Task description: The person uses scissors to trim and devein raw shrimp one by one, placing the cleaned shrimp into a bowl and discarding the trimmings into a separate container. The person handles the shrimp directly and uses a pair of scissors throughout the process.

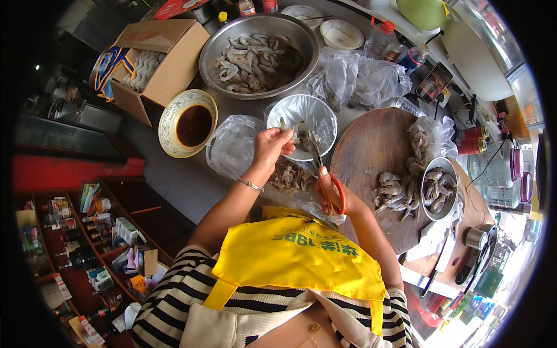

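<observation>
My left hand pinches a raw shrimp over a white bowl lined with a clear plastic bag. Scissors with orange handles are in my right hand, their blades reaching over the bowl's near rim. Several shrimp pieces lie inside the bowl, partly behind my fingers and the blades. Below it, between my forearms, a pile of shrimp trimmings rests on clear plastic. To the right, loose shrimp lie on a round wooden board beside a small bowl of shrimp.
A large steel basin of shrimp stands behind the lined bowl. Left are a patterned bowl of dark liquid and a cardboard box. Bagged shrimp and a propped phone stand back right. A knife lies at the right.
</observation>
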{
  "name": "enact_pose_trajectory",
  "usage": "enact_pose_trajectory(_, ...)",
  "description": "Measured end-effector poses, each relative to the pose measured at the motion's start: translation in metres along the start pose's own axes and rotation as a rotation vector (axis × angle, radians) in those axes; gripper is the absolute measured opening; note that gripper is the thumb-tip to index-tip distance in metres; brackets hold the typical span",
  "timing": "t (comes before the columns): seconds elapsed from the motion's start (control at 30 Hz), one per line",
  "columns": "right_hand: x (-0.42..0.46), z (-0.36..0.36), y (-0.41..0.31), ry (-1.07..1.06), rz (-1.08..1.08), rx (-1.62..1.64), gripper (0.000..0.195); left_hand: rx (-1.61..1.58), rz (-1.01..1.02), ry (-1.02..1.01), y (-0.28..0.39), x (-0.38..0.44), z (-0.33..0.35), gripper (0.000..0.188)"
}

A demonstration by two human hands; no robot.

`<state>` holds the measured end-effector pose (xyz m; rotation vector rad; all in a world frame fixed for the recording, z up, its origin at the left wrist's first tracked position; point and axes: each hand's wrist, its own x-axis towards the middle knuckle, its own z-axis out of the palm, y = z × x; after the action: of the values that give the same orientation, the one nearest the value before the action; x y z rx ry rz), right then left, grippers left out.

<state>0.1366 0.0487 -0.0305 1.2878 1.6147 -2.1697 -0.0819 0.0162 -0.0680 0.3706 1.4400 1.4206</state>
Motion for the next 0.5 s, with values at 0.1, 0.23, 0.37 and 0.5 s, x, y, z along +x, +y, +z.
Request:
enact_pose_trajectory(0.1,0.009,-0.006,0.005,-0.101,0.008,-0.033,0.078,0.098,-0.005,0.033,0.002,0.014,-0.002,0.016)
enact_pose_trajectory(0.23,0.006,-0.008,0.008,-0.281,-0.033,0.324,0.085,0.145,0.055,0.078,-0.002,0.022,-0.001,0.033)
enact_pose_trajectory(0.37,-0.025,-0.017,0.009,-0.433,-0.256,0.539,0.079,0.362,0.35,0.168,-0.009,0.024,0.016,0.049)
enact_pose_trajectory(0.5,-0.085,-0.031,0.028,-0.334,-0.456,0.445,0.075,0.422,0.362,-0.272,-0.024,0.003,0.06,0.01)
